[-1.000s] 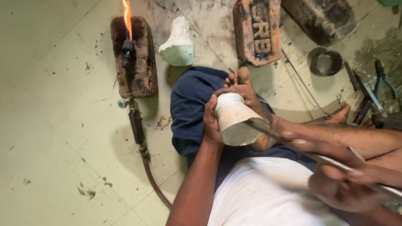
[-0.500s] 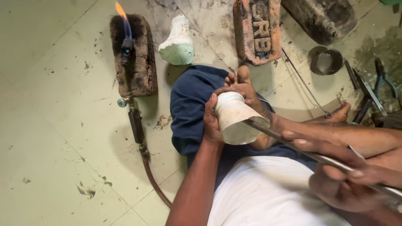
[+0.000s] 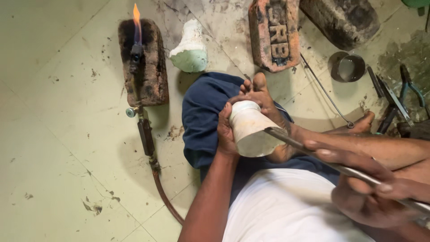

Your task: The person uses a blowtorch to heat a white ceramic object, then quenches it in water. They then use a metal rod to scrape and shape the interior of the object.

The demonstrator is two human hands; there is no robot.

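My left hand (image 3: 225, 131) grips a white cylindrical vessel (image 3: 249, 128) and presses it against the sole of my foot (image 3: 262, 96), its open mouth tilted toward me. My right hand (image 3: 365, 190) is closed around a long metal rod (image 3: 313, 155) whose flat tip rests at the vessel's rim. I sit on the floor in dark blue trousers (image 3: 204, 107) and a white shirt. My other foot (image 3: 365, 123) lies to the right.
A lit gas torch (image 3: 135, 54) burns on a scorched brick (image 3: 143, 60), its hose (image 3: 156, 179) trailing toward me. A white mould piece (image 3: 190, 47), two more bricks (image 3: 274, 33), a small metal cup (image 3: 346, 67), a wire and pliers (image 3: 405, 89) lie on the tiled floor.
The torch flame flickers and shifts. My hands, the vessel and the rod stay nearly where they were.
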